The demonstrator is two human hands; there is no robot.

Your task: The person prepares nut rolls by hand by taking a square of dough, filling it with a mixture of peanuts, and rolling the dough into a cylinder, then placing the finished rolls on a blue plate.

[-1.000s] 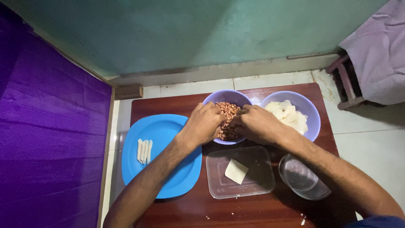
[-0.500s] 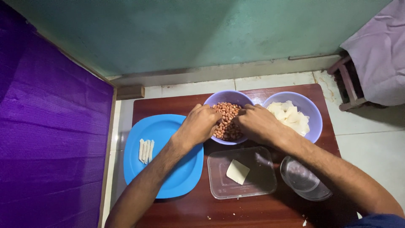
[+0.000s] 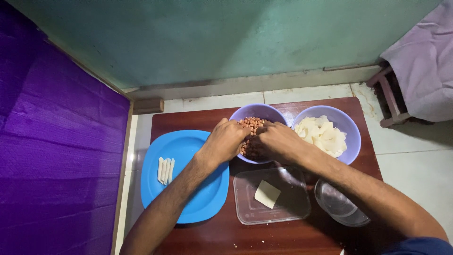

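Both hands meet over a lilac bowl [image 3: 257, 113] of reddish-brown peanuts [image 3: 251, 124] at the far middle of the dark wooden tabletop [image 3: 226, 233]. The left hand [image 3: 225, 140] comes in from the near left, its fingers curled down narrow into the peanuts; the right hand [image 3: 278, 140] comes in from the near right, fingers bent the same way and touching the nuts. Whether either hand has nuts pinched in its grip cannot be told, since the fingertips are buried in the heap and hidden by the knuckles. Just to the right of that bowl stands a second lilac bowl [image 3: 349, 127] holding pale, thin slices [image 3: 322, 134]. To the left lies a blue plate [image 3: 188, 146] with a few pale sticks [image 3: 165, 170] side by side on it. Nearer, between the forearms, sits a clear rectangular container [image 3: 292, 208] with one pale yellow piece [image 3: 267, 194] inside, and a clear round bowl [image 3: 337, 208] rests to its right, partly under the right forearm
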